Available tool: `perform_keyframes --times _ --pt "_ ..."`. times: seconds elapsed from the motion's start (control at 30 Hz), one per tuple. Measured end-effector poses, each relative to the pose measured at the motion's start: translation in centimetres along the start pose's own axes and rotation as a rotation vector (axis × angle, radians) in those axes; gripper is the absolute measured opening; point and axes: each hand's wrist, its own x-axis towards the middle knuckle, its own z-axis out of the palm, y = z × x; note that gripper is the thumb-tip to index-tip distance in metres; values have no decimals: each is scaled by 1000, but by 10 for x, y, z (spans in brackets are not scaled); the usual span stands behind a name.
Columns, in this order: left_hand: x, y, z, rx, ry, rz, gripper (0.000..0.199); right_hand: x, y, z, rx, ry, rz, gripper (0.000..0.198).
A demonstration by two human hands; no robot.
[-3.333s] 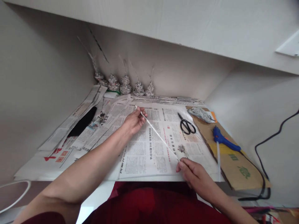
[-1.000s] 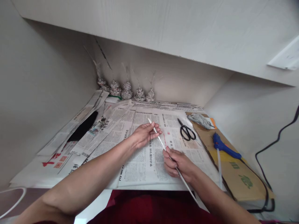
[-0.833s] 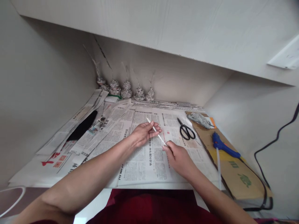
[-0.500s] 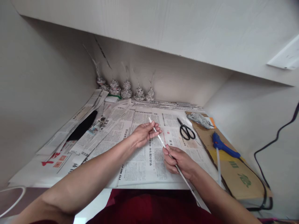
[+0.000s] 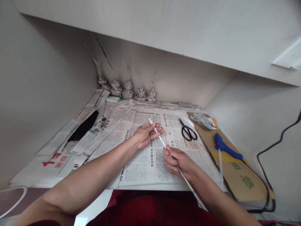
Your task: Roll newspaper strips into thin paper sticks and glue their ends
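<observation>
A thin rolled paper stick slants from the middle of the table down towards my body. My left hand pinches it near its upper end, thumb against the fingers, with the white tip poking out beyond. Lower down, my right hand has its fingers closed round the same stick, and the rest runs on under that wrist past the table's edge. Both hands are above printed newspaper sheets spread over the table. Black-handled scissors lie to the right of my hands.
Several woven paper gourd shapes stand along the back wall. Before them lie more paper sticks. A blue glue gun with its cord rests on cardboard at right. Paper strips lie left, and a shelf overhangs.
Both hands keep their hold on the paper stick, almost still. The whole view has shifted very slightly.
</observation>
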Motion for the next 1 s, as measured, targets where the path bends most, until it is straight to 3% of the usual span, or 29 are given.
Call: perform_keyframes --times 0.03,0.1,0.2,0.27,0.33,0.43,0.5,0.57,0.67,0.73,0.9,1.0 --pt "0 0 0 -3 -4 2 18 0 -1 -1 39 -32 13 35" --pt "0 0 0 -4 -8 8 18 0 -3 0 -86 19 -17 35" --pt "0 1 1 -3 -1 19 17 0 -6 2 -550 283 -191 29" --pt "0 1 1 -6 2 19 17 2 -6 3 -692 381 -264 27" --pt "-1 1 1 -7 -1 6 17 3 -5 3 -550 311 -213 31" --pt "-1 0 0 -6 -14 -4 17 4 -2 1 -119 70 -69 33" --pt "-1 -1 0 -9 -25 -9 17 3 -2 0 30 -22 -22 33" --pt "0 -2 0 -9 -33 -10 17 3 -3 -1 -37 9 -32 35" --pt "0 -4 0 -3 -46 -7 18 4 -7 -1 -353 225 -165 34" --pt "0 -4 -1 -2 -56 -10 18 5 -8 -1 -427 286 -208 32" --pt "-2 -3 0 -1 -69 -35 19 9 -6 -3 -1 31 -34 36" --pt "-2 -3 0 1 -59 -31 18 11 -6 -2 -82 70 -64 36"
